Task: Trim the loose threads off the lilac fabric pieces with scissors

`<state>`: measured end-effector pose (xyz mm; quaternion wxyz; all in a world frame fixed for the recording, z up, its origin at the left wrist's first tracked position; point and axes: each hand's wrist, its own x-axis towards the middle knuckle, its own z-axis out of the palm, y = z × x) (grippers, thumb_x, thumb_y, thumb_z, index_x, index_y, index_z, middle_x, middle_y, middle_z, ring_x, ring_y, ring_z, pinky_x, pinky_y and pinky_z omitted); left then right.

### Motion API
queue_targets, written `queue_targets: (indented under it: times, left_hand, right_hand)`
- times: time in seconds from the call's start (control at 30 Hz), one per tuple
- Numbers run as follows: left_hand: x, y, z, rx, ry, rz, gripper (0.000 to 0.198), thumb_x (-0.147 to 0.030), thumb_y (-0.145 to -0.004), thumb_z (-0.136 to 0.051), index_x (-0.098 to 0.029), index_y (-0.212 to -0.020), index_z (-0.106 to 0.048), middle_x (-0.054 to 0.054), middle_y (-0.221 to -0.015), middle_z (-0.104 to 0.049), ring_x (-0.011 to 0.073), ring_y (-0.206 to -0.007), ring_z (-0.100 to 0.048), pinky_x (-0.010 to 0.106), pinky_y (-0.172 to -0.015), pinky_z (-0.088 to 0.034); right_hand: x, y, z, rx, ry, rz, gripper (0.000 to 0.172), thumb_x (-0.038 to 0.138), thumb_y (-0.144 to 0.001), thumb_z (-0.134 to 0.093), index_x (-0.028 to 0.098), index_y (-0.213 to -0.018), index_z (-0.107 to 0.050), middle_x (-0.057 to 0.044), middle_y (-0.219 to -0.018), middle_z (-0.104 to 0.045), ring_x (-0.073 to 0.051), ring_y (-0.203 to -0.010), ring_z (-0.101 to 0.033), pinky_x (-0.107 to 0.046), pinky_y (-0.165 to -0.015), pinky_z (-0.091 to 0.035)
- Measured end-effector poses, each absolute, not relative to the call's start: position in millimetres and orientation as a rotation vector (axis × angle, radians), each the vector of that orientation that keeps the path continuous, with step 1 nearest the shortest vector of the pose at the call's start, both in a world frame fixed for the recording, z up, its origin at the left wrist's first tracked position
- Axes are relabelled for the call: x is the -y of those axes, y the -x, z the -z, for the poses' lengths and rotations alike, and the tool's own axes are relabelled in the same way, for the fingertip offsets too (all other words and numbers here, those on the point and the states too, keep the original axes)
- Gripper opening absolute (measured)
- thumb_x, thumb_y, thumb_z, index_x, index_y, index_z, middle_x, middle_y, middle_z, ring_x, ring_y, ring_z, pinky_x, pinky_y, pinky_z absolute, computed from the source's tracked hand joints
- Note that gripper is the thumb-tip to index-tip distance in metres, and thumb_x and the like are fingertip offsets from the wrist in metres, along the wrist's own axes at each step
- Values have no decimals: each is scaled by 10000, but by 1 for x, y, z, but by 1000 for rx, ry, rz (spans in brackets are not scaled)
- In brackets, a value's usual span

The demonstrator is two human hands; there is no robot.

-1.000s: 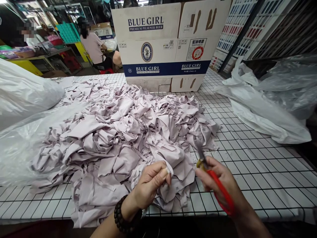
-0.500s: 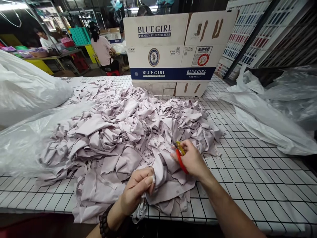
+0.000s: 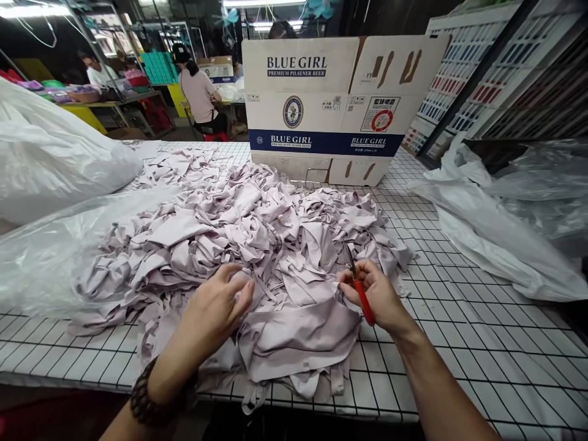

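Observation:
A large heap of pale mauve fabric pieces (image 3: 248, 239) lies on the table. My left hand (image 3: 218, 309) hovers over the heap's near side, thumb and fingers bent but apart, with nothing visible between them. In my right hand (image 3: 379, 297) is a pair of small scissors (image 3: 362, 300) with red handles, blades pointing up and away. The thumb and fingertips of that hand also touch the edge of a mauve piece (image 3: 298, 337), which lies spread at the front of the heap.
Behind the heap stands a white and blue cardboard sheet (image 3: 321, 110). Plastic bags lie at the left (image 3: 59, 159) and right (image 3: 496, 226) of the grid-patterned table (image 3: 459, 349). A person in a pink top (image 3: 199, 98) sits beyond, among other workers and tables.
My left hand has let go of the fabric and moved left and up. My right hand has shifted right with the scissors, and a mauve piece now lies spread between the hands.

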<state>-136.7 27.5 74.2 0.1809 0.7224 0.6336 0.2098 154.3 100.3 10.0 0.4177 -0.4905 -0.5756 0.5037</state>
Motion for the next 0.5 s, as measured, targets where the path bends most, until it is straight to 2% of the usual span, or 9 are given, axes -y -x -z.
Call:
queue_targets:
  times: [0.07, 0.13, 0.2, 0.23, 0.3, 0.37, 0.43, 0.5]
  left_hand:
    - [-50, 120, -73, -1649, -2134, -671, 327, -334, -981, -377, -178, -1022, -662, 111, -1172, -600, 217, -951, -617, 349, -873, -481]
    - [-77, 99, -68, -1280, -2217, -665, 311, -205, -956, -403, -178, -1186, -610, 111, -1207, -612, 209, -1066, -601, 343, -954, -462]
    - [-102, 77, -62, -927, -2260, -527, 430, -110, -893, -466, -178, -1312, -534, 119, -1293, -591, 207, -1129, -581, 324, -953, -466]
    - [-113, 68, -60, -799, -2261, -417, 483, -101, -862, -522, -178, -1338, -515, 114, -1280, -610, 204, -1082, -605, 300, -901, -489]
    - [-128, 54, -57, -683, -2253, -224, 454, -133, -806, -638, -175, -1256, -596, 72, -1091, -705, 183, -875, -654, 250, -752, -507]
    - [-135, 48, -57, -726, -2271, -163, 241, -181, -804, -675, -158, -1041, -707, 38, -855, -725, 161, -711, -634, 235, -670, -480]
    - [-133, 50, -57, -833, -2305, -232, 148, -179, -858, -611, -135, -926, -735, 64, -816, -707, 173, -725, -624, 259, -703, -464]
    - [-126, 56, -58, -923, -2314, -348, 199, -155, -890, -549, -127, -959, -734, 99, -890, -698, 192, -806, -624, 287, -760, -455]
  right_hand:
    - [-94, -151, -9, 1473, 1180, -1253, 355, 292, -680, -765, 244, -830, -447, 3, -829, -661, -147, -734, -615, -285, -708, -491]
    - [-84, -147, -9, 1506, 1133, -1250, 305, 264, -716, -738, 244, -857, -468, 5, -850, -655, -146, -759, -616, -288, -730, -490]
    - [-74, -145, -10, 1533, 1102, -1258, 280, 240, -731, -723, 246, -872, -482, 10, -854, -646, -149, -770, -620, -291, -735, -494]
    - [-70, -145, -11, 1543, 1096, -1265, 276, 227, -729, -725, 245, -872, -490, 11, -849, -644, -153, -771, -624, -292, -733, -498]
    - [-64, -146, -11, 1544, 1104, -1271, 275, 206, -719, -733, 242, -871, -507, 5, -858, -653, -162, -781, -633, -297, -737, -506]
    - [-62, -149, -9, 1503, 1124, -1254, 278, 218, -730, -734, 246, -893, -511, -13, -931, -674, -172, -840, -646, -312, -784, -511]
    - [-63, -154, -4, 1427, 1141, -1227, 304, 269, -758, -724, 261, -942, -483, -35, -1062, -675, -183, -957, -645, -342, -874, -497]
    - [-65, -155, 4, 1364, 1149, -1244, 339, 328, -771, -723, 270, -959, -447, -57, -1162, -657, -193, -1052, -628, -374, -935, -477]
